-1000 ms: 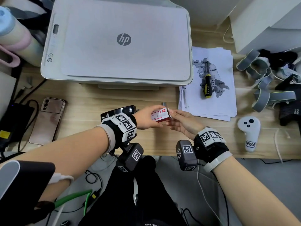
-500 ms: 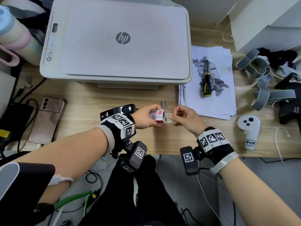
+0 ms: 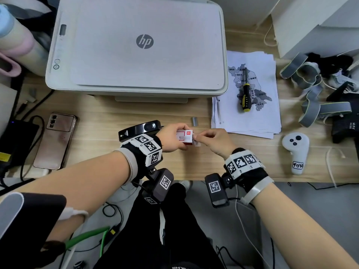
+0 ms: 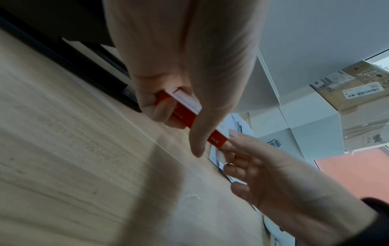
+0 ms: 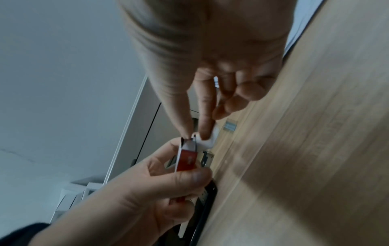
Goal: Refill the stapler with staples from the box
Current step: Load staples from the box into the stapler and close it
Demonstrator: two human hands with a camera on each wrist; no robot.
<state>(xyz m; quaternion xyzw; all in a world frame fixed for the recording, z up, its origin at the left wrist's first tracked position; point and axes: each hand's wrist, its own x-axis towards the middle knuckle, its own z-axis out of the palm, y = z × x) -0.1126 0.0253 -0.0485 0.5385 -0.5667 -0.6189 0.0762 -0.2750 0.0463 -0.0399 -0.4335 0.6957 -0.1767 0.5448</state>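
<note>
Red-and-white staple box (image 3: 184, 137) held just above the wooden desk (image 3: 108, 117), in front of the HP printer (image 3: 136, 47); left hand (image 3: 171, 139) grips it, thumb on one broad face and curled fingers on the other. Right hand (image 3: 213, 140) is at the box's right end, thumb and index fingertip pinching the white end flap (image 5: 207, 139), which the right wrist view shows folded out and the end open; the other right fingers are loosely curled, holding nothing. Contents can't be seen, inside is too dark. Black stapler (image 3: 140, 130) lies on the desk just behind the left wrist, partly hidden by the wrist markers, untouched; whether its magazine is open can't be told. Small grey strip, probably loose staples (image 3: 194, 121), lies on the desk near the paper stack (image 3: 250, 121) with a map print and a yellow-black screwdriver (image 3: 245, 94) on top. Phone (image 3: 55, 140) at left, white controller (image 3: 296, 150) at right. Step in hand, as judged: opening the box, early in the task, no staples out yet. Next move likely needs the flap pulled clear, then a strip slid or tipped out with the right fingertips while the left keeps the box level, so strips don't spill or break. Stapler opening comes after that.
</note>
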